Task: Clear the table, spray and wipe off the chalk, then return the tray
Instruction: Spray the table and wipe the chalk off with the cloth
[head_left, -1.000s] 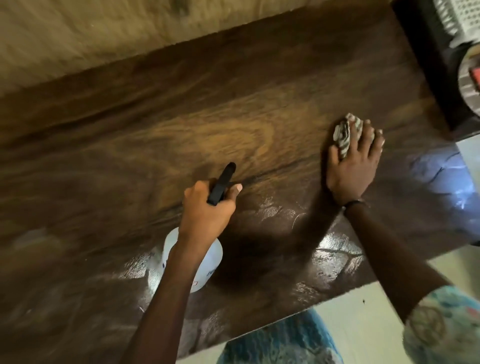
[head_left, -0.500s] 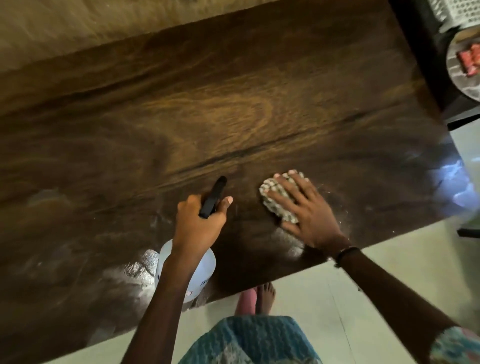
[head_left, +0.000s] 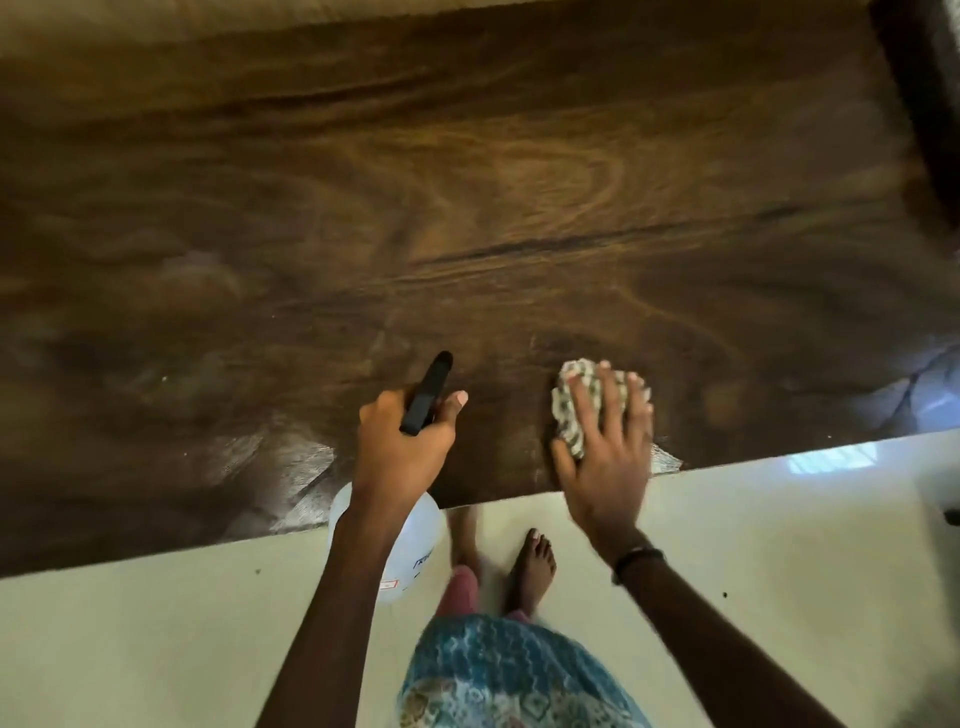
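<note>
Dark wooden table (head_left: 467, 156), near edge: flat right hand (head_left: 605, 462) presses cloth (head_left: 574, 410) beside left hand (head_left: 402, 447) gripping spray bottle (head_left: 400, 540); unwiped surface lies ahead.

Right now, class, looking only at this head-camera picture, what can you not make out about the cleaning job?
- White plastic spray bottle, head view: the left hand and forearm cover its neck; label print too small to read.
- Striped crumpled cloth: the right hand hides most of it.
- Dark wooden table: frame edges cut it off; blur hides any leftover chalk.
- The tray: out of frame.
</note>
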